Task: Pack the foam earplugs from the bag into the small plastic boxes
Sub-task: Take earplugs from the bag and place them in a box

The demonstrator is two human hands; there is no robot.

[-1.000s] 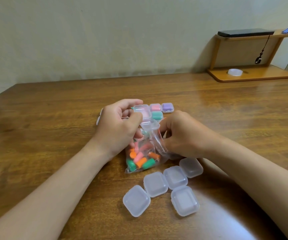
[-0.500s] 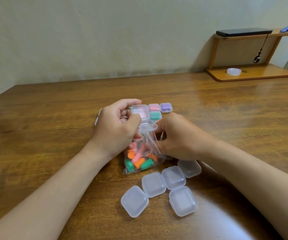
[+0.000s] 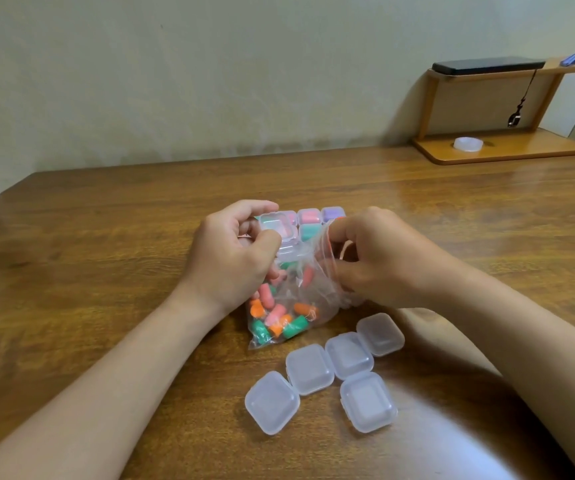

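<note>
A clear plastic bag lies on the wooden table, holding several orange, pink and green foam earplugs. My left hand grips a small clear box at the bag's upper edge, its fingers curled round it. My right hand pinches the bag's mouth and lifts the film up. Several shut, empty clear boxes lie in front of the bag. Behind the hands stand boxes filled with earplugs, pink, green and purple.
A wooden shelf stand sits at the back right by the wall, with a dark flat device on top and a white round thing on its base. Bare table lies to the left and right of the hands.
My right hand has risen and moved right, pulling the bag's mouth up and wider. The left hand keeps its hold on the small box, almost in place.
</note>
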